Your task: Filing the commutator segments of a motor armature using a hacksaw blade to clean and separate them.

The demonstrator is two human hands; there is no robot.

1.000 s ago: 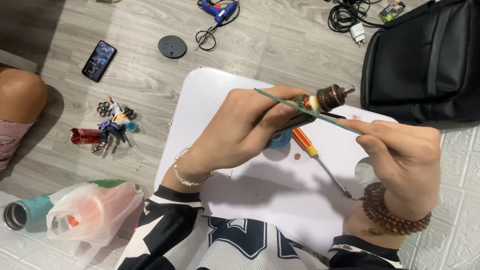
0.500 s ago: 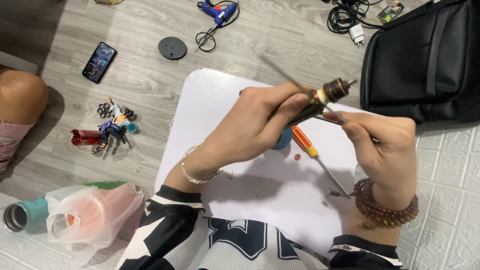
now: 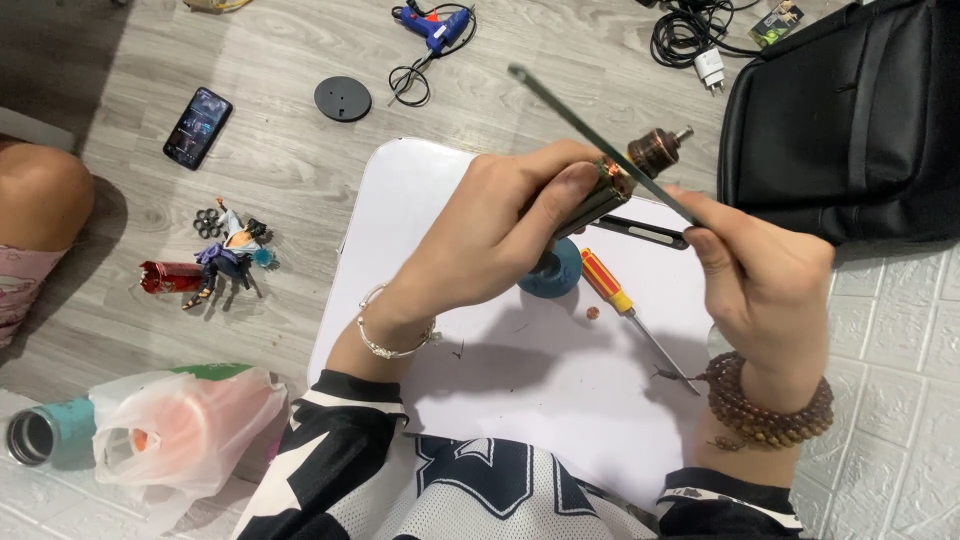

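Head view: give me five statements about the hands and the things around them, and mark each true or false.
1. The left hand grips a small motor with copper windings. True.
2. The right hand holds a thin flat file against the motor. True.
3. The screwdriver with the red and yellow handle is in the right hand. False: it lies on the white board.
4. The phone lies on the white board. False: it lies on the wooden floor, left of the board.
5. The blue glue gun lies on the floor beyond the board. True.
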